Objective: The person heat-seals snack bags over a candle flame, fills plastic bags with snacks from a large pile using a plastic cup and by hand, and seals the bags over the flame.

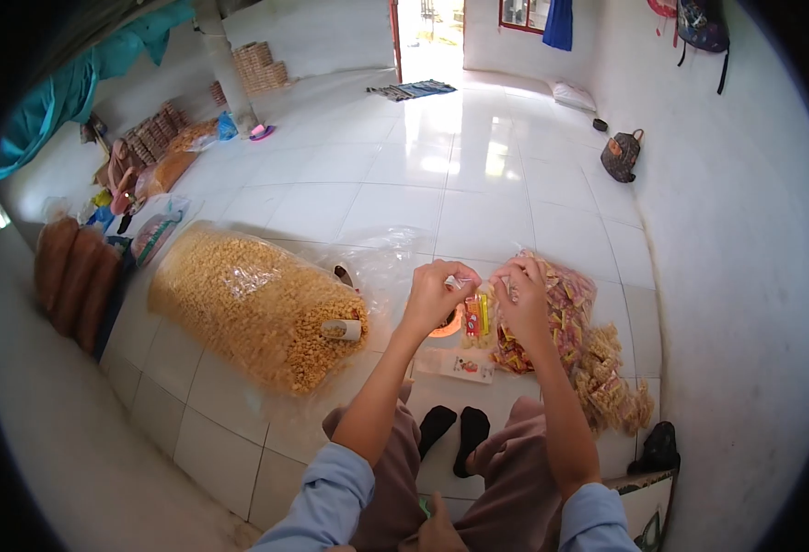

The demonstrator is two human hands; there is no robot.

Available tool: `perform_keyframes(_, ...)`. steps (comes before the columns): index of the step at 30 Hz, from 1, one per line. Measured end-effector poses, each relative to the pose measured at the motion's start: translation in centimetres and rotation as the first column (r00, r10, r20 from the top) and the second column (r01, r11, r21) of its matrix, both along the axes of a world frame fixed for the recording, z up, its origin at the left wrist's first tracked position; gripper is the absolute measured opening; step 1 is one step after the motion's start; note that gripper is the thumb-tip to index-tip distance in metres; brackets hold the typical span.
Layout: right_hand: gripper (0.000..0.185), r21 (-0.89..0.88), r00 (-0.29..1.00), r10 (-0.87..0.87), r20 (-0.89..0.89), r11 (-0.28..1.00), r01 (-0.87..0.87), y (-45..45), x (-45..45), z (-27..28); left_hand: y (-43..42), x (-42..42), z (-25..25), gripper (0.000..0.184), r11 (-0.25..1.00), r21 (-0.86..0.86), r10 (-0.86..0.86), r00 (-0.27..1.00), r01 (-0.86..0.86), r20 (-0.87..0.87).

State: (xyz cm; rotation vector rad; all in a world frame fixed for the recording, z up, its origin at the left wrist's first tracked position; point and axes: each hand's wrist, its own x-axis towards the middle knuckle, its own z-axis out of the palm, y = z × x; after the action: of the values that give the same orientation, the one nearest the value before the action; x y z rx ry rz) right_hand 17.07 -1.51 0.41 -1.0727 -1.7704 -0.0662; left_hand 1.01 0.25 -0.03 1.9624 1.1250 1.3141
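In front of me my left hand (pixel 437 294) and my right hand (pixel 522 287) pinch the top of a small clear plastic bag (pixel 475 339), one at each upper corner. The bag hangs upright, with a red and yellow sachet and pale contents showing through. Behind it, partly hidden, is an orange-rimmed container (pixel 449 326). A white printed pack (pixel 464 365) lies on the floor below. To the left a large clear sack of yellow snack pieces (pixel 230 290) lies on its side, a white scoop (pixel 342 329) at its mouth. Beside my right hand rests a bag of red and yellow sachets (pixel 566 304).
Small filled bags (pixel 614 377) are heaped at the right. Another person's hand (pixel 441 529) with something green shows at the bottom, between my legs. Stacked goods (pixel 151 133) line the left wall; a mat (pixel 412 90) lies by the doorway. A brown bag (pixel 622 156) stands by the right wall.
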Motion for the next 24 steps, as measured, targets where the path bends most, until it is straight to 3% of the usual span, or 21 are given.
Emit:
perform_keyframes(1,0.009,-0.093,0.997,0.048,-0.066,0.994,-0.054,0.4,0.2,-0.6,-0.1,-0.3,0.2,0.012,0.992,-0.118,-0.032,0.999,0.036,0.037)
perform_keyframes(2,0.011,-0.183,0.987,0.091,-0.135,0.976,-0.115,0.8,0.2,-1.1,0.1,-0.7,0.0,0.012,0.993,-0.113,-0.019,0.999,0.023,0.035)
perform_keyframes(3,0.011,-0.182,0.985,0.104,-0.137,0.975,-0.128,1.2,0.1,-1.4,0.2,-1.1,-0.1,0.014,0.978,-0.204,-0.034,0.995,0.052,0.095)
perform_keyframes(5,0.015,-0.535,0.83,0.138,-0.541,0.705,-0.466,1.7,-0.1,-2.6,0.5,-1.8,-1.0,0.015,0.948,-0.309,-0.03,0.987,0.078,0.156)
perform_keyframes(8,0.019,-0.524,0.717,0.12,-0.687,0.602,-0.603,2.3,-0.8,-4.0,1.0,-2.6,-2.2,0.015,0.926,-0.37,-0.05,0.996,0.076,0.08)
perform_keyframes(10,0.018,-0.557,0.677,0.018,-0.736,0.552,-0.62,3.0,-1.5,-5.6,2.0,-2.8,-4.6,0.017,0.952,-0.302,-0.011,0.994,0.042,0.105)
perform_keyframes(12,0.018,-0.592,0.631,-0.107,-0.768,0.496,-0.635,3.9,-2.2,-8.4,2.9,-3.1,-7.3,0.017,0.913,-0.403,0.002,0.988,0.06,0.153)
perform_keyframes(14,0.016,-0.465,0.434,-0.181,-0.882,0.477,-0.746,4.6,-2.5,-12.3,3.5,-3.4,-10.9,0.017,0.851,-0.517,0.02,0.979,0.089,0.201)
perform_keyframes(19,0.017,-0.601,0.506,-0.326,-0.799,0.416,-0.682,5.5,-2.6,-21.1,4.3,-4.5,-20.4,0.018,0.768,-0.638,0.156,0.947,0.063,0.281)
perform_keyframes(21,0.018,-0.629,0.507,-0.374,-0.777,0.41,-0.661,5.9,-2.9,-23.3,4.6,-4.6,-22.6,0.017,0.706,-0.706,0.154,0.96,0.058,0.233)
perform_keyframes(24,0.02,-0.581,0.491,-0.316,-0.812,0.36,-0.73,6.2,-3.4,-25.2,4.8,-4.2,-25.0,0.016,0.645,-0.761,0.121,0.974,0.07,0.192)
